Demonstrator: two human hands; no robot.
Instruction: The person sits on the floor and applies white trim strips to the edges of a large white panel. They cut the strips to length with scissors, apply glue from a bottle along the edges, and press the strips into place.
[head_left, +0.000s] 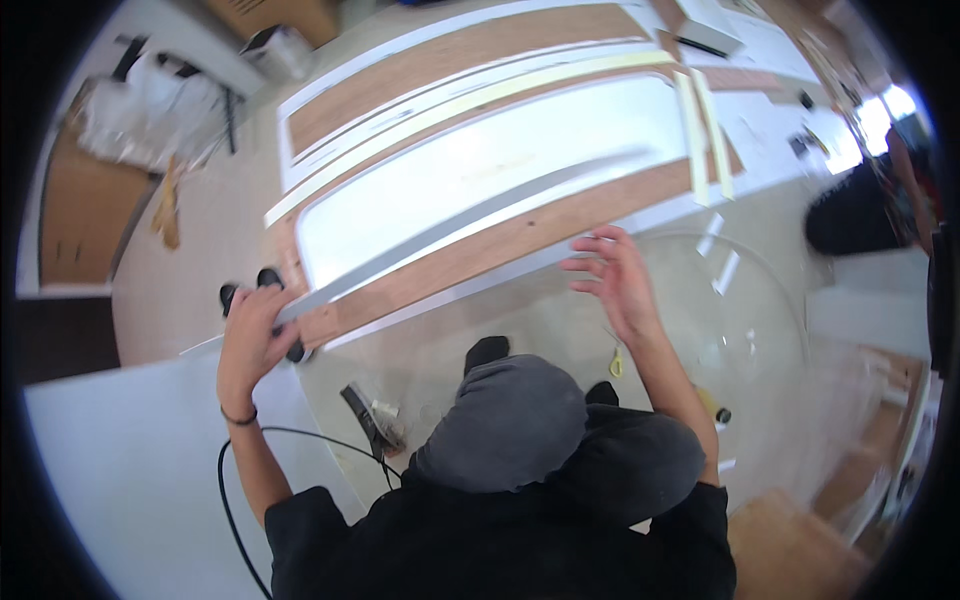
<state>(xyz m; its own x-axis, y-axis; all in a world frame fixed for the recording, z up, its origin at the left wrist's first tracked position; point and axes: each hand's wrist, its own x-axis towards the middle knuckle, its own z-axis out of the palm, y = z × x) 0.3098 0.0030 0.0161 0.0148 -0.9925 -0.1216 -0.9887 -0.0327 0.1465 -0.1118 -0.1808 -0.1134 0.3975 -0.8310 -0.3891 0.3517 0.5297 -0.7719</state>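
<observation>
A broad wooden tabletop (pixel 520 235) with brown plywood showing in bands runs from the centre-left of the frame up to the upper right. On it lies a large white rectangular panel with rounded corners (pixel 480 165), framed by pale cream strips (pixel 560 80) along its far side and across its right end. A second, narrower white strip lies further up on the brown board.

Across the white panel, from lower left to upper right, runs a long thin grey-white metal strip (pixel 470 215); it is blurred toward its far end. Its near end sits at the left corner of the tabletop, in the left hand (pixel 255 335).

A large sheet of clear plastic (pixel 740 330), curved at its edge, spreads over the pale floor at the right of centre, with small white scraps on it. A flat white board (pixel 130 470) fills the lower left. A black cable (pixel 235 500) loops over it toward the lower edge. A small black tool with a clear bag (pixel 375 420) lies on the floor just below the tabletop's edge. A small yellow object (pixel 616 365) lies beside the right forearm.

The left hand's grip is closed on the near end of the strip, the forearm rising from the lower left, a dark band on the wrist. The right hand (pixel 615 280) hovers at the tabletop's near edge, palm down, fingers spread apart, holding nothing; whether it touches the edge cannot be told.
</observation>
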